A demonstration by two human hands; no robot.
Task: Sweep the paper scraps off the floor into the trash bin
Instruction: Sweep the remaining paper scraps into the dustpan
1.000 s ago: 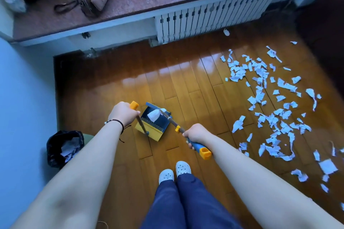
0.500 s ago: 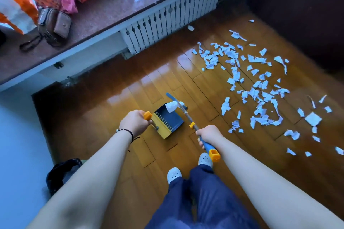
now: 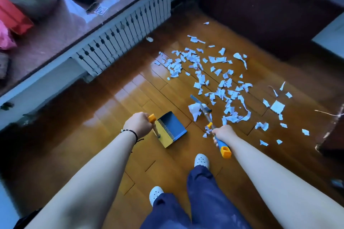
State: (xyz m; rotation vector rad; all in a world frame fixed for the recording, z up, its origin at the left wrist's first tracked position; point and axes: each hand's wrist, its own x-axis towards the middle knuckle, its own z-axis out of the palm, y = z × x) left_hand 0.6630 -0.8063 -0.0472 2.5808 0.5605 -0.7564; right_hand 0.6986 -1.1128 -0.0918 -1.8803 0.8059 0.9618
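Torn white paper scraps lie scattered on the glossy wooden floor, right of the blue-and-yellow dustpan.
A hasty stroke could scatter them past the pan. Left hand fingers wrap its handle; right hand fingers clamp the blue-handled broom.

The broom has swung out of the dustpan, away from the left hand and off to the side of the right hand; its head now sits at the near edge of the paper scraps. A large scrap still clings to it. The trash bin has dropped out of view.
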